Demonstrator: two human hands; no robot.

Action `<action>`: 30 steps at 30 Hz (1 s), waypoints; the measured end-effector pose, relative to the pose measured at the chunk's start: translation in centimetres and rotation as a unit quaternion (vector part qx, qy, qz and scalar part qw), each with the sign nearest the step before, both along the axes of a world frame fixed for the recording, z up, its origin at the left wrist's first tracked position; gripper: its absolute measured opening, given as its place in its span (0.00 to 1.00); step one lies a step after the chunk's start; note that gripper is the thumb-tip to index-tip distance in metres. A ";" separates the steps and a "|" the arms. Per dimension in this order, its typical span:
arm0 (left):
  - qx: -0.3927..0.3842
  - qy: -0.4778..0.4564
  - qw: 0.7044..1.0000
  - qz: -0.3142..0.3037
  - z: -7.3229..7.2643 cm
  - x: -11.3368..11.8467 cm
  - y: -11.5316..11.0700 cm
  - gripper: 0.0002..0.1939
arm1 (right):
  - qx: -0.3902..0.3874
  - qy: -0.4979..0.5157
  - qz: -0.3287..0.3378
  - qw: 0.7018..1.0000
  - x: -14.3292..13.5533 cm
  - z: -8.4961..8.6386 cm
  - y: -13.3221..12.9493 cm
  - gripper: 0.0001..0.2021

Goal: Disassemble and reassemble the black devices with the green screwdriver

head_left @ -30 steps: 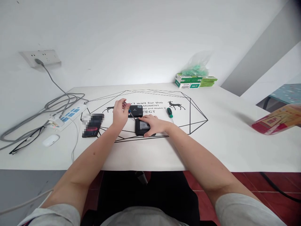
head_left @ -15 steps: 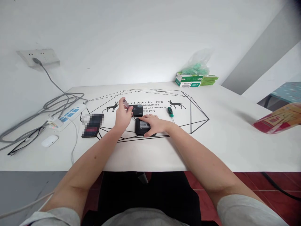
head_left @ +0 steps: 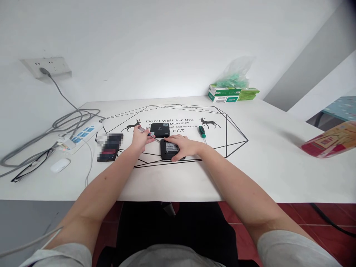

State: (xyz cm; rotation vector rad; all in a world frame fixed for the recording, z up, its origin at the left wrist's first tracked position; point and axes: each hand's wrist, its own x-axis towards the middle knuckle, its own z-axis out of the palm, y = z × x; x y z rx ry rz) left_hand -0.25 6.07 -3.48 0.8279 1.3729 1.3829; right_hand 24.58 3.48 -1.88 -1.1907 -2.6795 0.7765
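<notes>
My left hand (head_left: pixel 140 138) is closed around a screwdriver (head_left: pixel 142 129) with a clear handle. Its shaft slants down to the right, and the tip reaches the upper left corner of a black box-shaped device (head_left: pixel 164 151) bearing a white label. Resting over that device, my right hand (head_left: pixel 182 144) grips it against the table, fingers along the far edge and thumb on the near side. Just behind lies a second flat black piece (head_left: pixel 160 130) with a small sticker. A green-handled screwdriver (head_left: pixel 201 132) lies to the right of my right hand.
On the left are a phone-like dark object (head_left: pixel 111 147), partly pixelated, a power strip (head_left: pixel 83 135) with grey cables, glasses (head_left: pixel 32 165) and a white mouse (head_left: pixel 60 165). Green boxes (head_left: pixel 225 91) stand by the wall. A red and yellow package (head_left: pixel 328 141) is at the right.
My left hand has moved left and lower, and the screwdriver it holds has tilted from steep to a flatter slant. My right hand stays on the black device.
</notes>
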 end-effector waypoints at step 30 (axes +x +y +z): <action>0.057 0.507 0.860 0.029 1.0 -4.5 1.2 0.22 | 0.020 0.027 -0.004 0.999 -0.6 0.0 -0.7 0.56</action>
